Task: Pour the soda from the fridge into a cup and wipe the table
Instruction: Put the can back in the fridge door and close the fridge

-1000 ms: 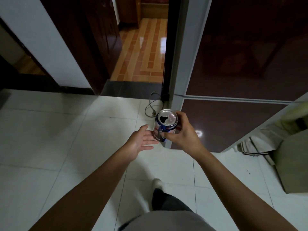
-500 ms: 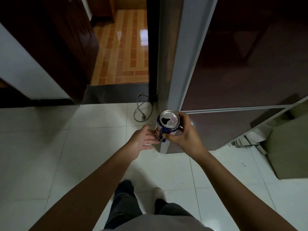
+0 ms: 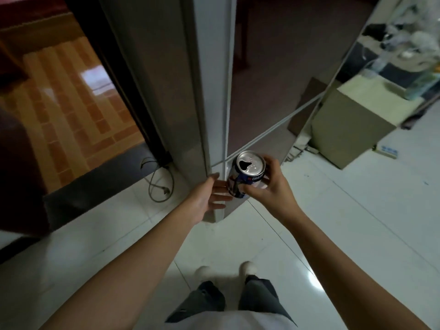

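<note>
An opened blue and silver soda can [image 3: 247,173] stands upright in my right hand [image 3: 270,189], whose fingers and thumb curl round its side. Its pull-tab hole faces up. My left hand [image 3: 210,196] hovers just left of the can with straight, spread fingers, holding nothing; its fingertips lie close to the can's lower side. Right behind both hands stands the fridge [image 3: 214,75], grey on its side, with dark glossy doors that look closed. No cup or table is in view.
A doorway with orange tiled floor [image 3: 69,101] lies at the left. A loose power cable [image 3: 157,182] curls on the white floor by the fridge's corner. A beige box [image 3: 350,122] stands at the right, cluttered items behind it. My feet [image 3: 226,272] are below.
The view swung right and tilted down, so the fridge fills more of the frame and looks nearer. Both hands and the can kept the same pose relative to each other.
</note>
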